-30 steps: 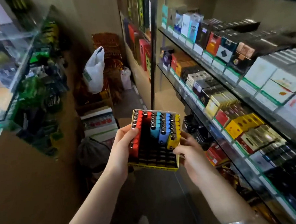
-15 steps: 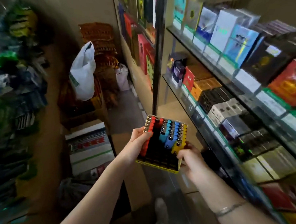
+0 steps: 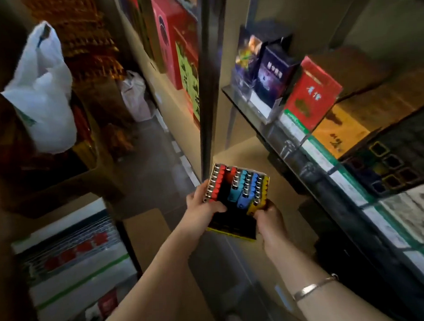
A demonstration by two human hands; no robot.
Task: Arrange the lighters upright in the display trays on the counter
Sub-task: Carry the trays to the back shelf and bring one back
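Note:
I hold a yellow-edged display tray with black slots in front of me, above the floor of a narrow aisle. Rows of lighters stand upright in its far half: red lighters on the left, then teal, blue and yellow. The near slots are dark and look unfilled. My left hand grips the tray's left side, thumb lying over the slots. My right hand grips its right side beside the yellow row.
Glass shelves with cigarette packs run along the right, behind a dark metal post. A white plastic bag hangs at the left above cardboard boxes. Another bag sits on the floor at the far end.
My view has swung right and closer to the shelves. The tray has stayed in both hands, carried a little lower and nearer the post.

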